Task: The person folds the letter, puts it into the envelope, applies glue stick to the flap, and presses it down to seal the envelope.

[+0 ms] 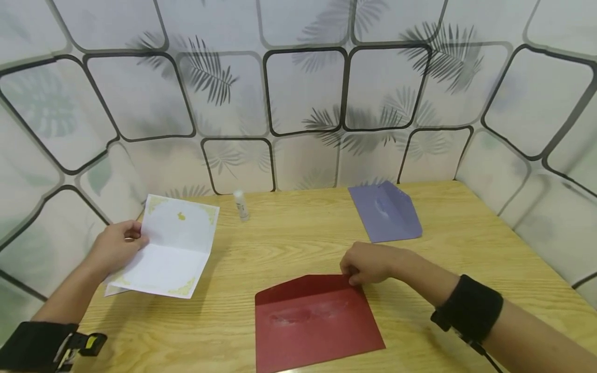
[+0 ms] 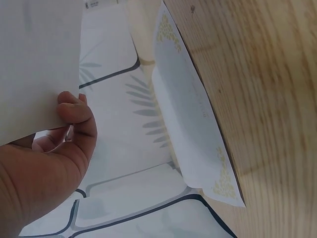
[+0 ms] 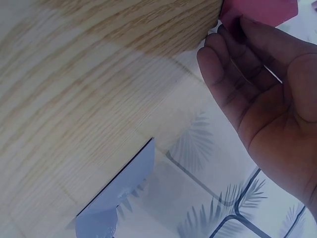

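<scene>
At the left, my left hand (image 1: 118, 246) pinches the edge of a white folded card (image 1: 174, 259) with gold corner patterns and a small gold rabbit shape. The card stands partly unfolded above the table. Beneath it, a second white card (image 2: 185, 114) with gold corners lies on the wood, mostly hidden in the head view. My right hand (image 1: 370, 262) pinches the upper right corner of a red envelope (image 1: 322, 321), thumb against fingers in the right wrist view. The envelope's flap is raised, and whitish smears mark its front. How firmly its lower edge rests on the table I cannot tell.
A purple envelope (image 1: 387, 212) with its flap up lies at the back right. Near the back edge stands a small white glue stick (image 1: 241, 205). Patterned fabric (image 1: 308, 93) encloses the wooden table (image 1: 289, 233) at the back and sides.
</scene>
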`<move>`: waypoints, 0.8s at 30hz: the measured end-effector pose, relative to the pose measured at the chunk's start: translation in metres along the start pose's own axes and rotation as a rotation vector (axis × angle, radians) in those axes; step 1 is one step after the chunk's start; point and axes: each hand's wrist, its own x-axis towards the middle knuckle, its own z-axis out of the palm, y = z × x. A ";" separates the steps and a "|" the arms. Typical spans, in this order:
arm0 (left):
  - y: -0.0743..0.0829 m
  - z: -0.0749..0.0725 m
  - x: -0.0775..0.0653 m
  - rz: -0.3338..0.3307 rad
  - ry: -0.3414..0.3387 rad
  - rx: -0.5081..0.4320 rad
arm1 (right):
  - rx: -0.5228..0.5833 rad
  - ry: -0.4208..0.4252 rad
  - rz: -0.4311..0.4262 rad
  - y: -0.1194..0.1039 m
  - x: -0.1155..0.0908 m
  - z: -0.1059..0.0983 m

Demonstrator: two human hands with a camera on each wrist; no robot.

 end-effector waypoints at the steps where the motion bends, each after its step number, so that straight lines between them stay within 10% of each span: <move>1: -0.001 0.000 0.000 0.004 0.001 -0.002 | 0.002 -0.001 0.003 0.000 0.000 0.000; 24: 0.017 0.008 -0.005 0.018 -0.043 -0.171 | 0.007 0.095 0.031 0.007 -0.003 0.001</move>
